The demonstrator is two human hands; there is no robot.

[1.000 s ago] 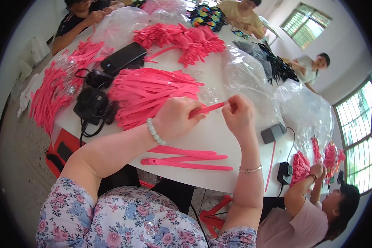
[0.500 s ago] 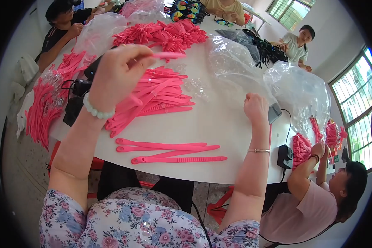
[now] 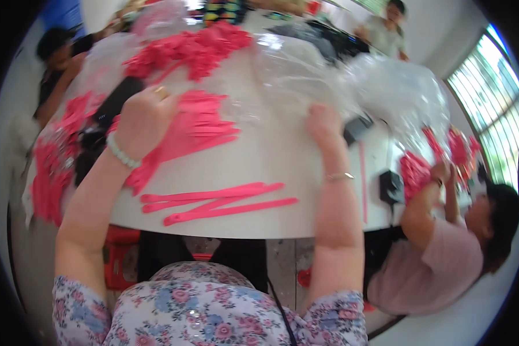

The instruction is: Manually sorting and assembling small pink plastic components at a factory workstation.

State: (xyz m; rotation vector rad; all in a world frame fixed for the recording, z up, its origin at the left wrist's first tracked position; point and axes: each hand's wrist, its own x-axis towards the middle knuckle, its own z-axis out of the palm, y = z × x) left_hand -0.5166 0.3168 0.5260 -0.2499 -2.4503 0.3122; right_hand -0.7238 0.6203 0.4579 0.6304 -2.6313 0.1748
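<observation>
My left hand [image 3: 147,118], with a pale bead bracelet, is curled at the left edge of a pile of pink rubber straps [image 3: 199,124]. Its fingertips are turned away, so what they hold is hidden. My right hand [image 3: 325,122] makes a blurred fist beside a clear plastic bag [image 3: 288,69] and a dark box [image 3: 357,128]; I cannot make out anything in it. Several loose pink straps [image 3: 230,210] lie crossed near the table's front edge, between my forearms.
More pink straps stand heaped at the back [image 3: 196,49] and far left [image 3: 49,179] of the white table [image 3: 259,167]. Black devices [image 3: 118,101] sit left of my left hand. A black adapter [image 3: 391,187] lies at right, near a co-worker [image 3: 429,259] handling pink straps.
My left hand has come down and left toward the pile; the strap at its fingertips no longer shows. The whole view has shifted and blurred. My right hand stays a fist.
</observation>
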